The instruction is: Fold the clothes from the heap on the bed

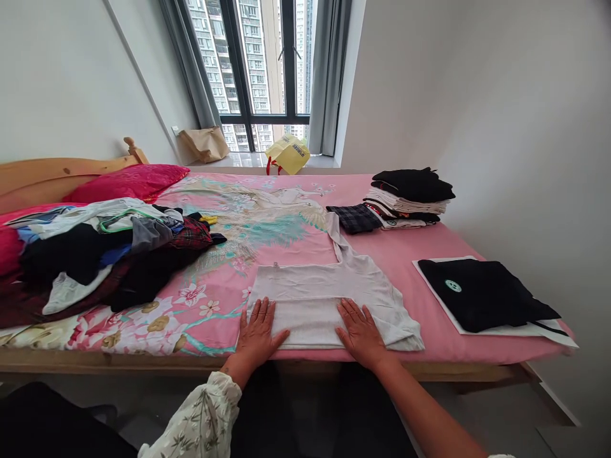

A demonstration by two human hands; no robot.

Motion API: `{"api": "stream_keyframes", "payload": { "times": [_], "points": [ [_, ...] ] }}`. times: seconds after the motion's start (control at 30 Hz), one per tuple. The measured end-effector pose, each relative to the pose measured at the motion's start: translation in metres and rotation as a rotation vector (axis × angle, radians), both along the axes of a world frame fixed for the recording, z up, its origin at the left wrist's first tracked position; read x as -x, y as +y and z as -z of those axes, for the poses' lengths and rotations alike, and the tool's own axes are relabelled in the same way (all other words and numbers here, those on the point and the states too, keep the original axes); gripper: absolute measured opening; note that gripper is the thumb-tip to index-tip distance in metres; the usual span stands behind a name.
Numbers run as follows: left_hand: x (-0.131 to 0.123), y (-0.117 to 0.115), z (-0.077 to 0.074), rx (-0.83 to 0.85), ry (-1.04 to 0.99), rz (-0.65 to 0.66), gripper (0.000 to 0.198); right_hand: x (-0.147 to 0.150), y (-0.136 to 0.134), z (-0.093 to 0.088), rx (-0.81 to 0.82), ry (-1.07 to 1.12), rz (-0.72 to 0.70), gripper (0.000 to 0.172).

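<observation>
A light grey shirt point(305, 283) lies on the pink floral bedsheet near the bed's front edge, its collar and shoulders to the right. Its near side is folded over lengthwise. My left hand point(259, 334) rests flat on the shirt's hem end, fingers spread. Further right, my right hand point(361, 334) presses flat on the folded part near the sleeve, fingers also apart. Neither hand grips the cloth.
A heap of mixed clothes point(109, 248) lies at the left before a red pillow point(133, 182). At the back right are a folded clothes stack point(410, 194) and dark checked cloth point(354, 218). A black garment point(482, 292) lies on a white board point(525, 329) at right.
</observation>
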State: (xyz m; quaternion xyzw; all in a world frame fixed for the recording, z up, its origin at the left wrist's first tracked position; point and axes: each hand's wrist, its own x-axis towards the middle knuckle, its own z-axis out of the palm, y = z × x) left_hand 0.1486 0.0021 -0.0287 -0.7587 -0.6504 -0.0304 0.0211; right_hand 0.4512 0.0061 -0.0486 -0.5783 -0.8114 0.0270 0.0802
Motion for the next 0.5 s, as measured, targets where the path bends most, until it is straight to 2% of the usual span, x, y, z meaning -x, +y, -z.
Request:
{"api": "stream_keyframes", "payload": {
  "times": [0.2, 0.37, 0.43, 0.5],
  "points": [
    [-0.004, 0.001, -0.005, 0.058, -0.032, 0.006, 0.079, 0.001, -0.001, -0.006, 0.005, 0.024, -0.021, 0.057],
    [0.002, 0.007, -0.012, 0.13, -0.059, 0.005, 0.078, 0.001, 0.0, -0.012, 0.051, 0.032, -0.032, 0.058],
    [0.007, 0.017, -0.016, 0.11, -0.093, 0.022, 0.067, 0.001, 0.001, -0.016, 0.059, 0.046, -0.04, 0.057],
    [0.008, 0.032, -0.021, 0.057, -0.149, 0.098, 0.049, 0.003, 0.003, -0.023, 0.056, 0.076, -0.024, 0.055]
  ]
}}
